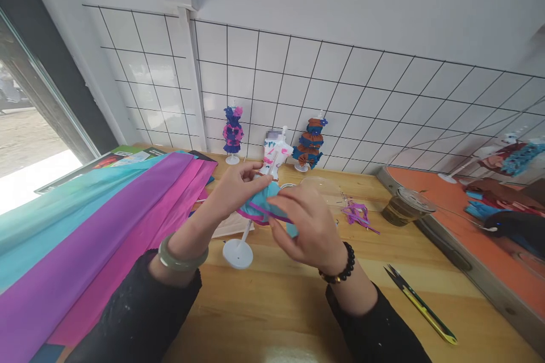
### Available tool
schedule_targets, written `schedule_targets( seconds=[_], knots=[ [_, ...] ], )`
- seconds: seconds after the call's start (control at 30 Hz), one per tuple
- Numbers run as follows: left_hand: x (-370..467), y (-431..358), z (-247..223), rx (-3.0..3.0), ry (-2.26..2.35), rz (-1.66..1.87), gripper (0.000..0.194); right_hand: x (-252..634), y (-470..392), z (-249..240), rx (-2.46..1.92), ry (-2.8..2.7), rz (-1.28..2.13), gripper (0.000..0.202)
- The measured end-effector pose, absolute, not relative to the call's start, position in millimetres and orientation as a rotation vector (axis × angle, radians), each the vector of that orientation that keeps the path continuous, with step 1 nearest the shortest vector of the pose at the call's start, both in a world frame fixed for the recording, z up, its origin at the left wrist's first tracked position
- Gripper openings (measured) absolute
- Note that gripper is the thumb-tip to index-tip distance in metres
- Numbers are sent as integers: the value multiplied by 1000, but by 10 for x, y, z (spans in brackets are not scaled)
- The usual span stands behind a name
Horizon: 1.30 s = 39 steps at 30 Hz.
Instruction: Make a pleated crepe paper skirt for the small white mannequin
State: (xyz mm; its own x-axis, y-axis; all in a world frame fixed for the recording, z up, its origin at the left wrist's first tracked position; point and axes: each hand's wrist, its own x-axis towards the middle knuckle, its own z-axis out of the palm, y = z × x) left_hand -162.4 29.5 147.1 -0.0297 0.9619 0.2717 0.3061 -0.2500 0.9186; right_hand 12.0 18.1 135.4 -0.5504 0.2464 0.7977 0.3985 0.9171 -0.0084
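Note:
A small white dress form (276, 153) with pink and blue marks leans to the right in front of me. Around its lower part is a light-blue skirt (263, 198) with a purple-pink edge. My left hand (238, 188) grips the form at the waist, thumb in front, its other fingers partly hidden. On the right side of the skirt, my right hand (304, 224) pinches a thin purple strip (259, 208) that crosses the blue cloth. The form's round white base (237, 253) tilts below my left hand.
Sheets of turquoise, purple and pink material (140, 210) lie at left. Two dressed forms (233, 130) (310, 144) stand by the tiled wall. At right are purple scraps (356, 214), a lidded drink cup (406, 207), yellow-handled snips (421, 303) and an orange surface (481, 232).

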Motion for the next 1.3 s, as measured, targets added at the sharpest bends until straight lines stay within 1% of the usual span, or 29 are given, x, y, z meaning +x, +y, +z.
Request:
schedule_targets(
  seconds=[0.13,0.2,0.27,0.33,0.4,0.47,0.6,0.83,1.13,1.3],
  knots=[
    [-1645,283,1483,1631,1287,1242,39,209,281,1355,-787,-1945,373,14],
    [-1649,272,1495,1657,1260,1208,38,241,341,1347,-909,-1907,717,21],
    [-1655,262,1506,1724,1258,1178,35,257,380,1342,-920,-1887,1022,28],
    [-1661,258,1513,1804,1262,1162,33,257,389,1343,-908,-1853,1209,31],
    [-1665,259,1517,1852,1219,1149,30,246,376,1344,-904,-1824,1283,30],
    [-1663,264,1519,1868,1114,1115,30,231,357,1338,-913,-1801,1262,29],
    [-1648,274,1520,1863,968,1037,33,210,349,1301,-958,-1789,1096,26],
    [-1642,286,1486,1900,1025,1048,30,198,359,1295,-1026,-1864,850,23],
    [-1642,300,1465,1851,997,1049,24,201,321,1340,-1097,-1863,870,27],
    [-1638,300,1456,1869,1052,1097,28,199,251,1391,-1163,-1875,685,24]
  ],
)
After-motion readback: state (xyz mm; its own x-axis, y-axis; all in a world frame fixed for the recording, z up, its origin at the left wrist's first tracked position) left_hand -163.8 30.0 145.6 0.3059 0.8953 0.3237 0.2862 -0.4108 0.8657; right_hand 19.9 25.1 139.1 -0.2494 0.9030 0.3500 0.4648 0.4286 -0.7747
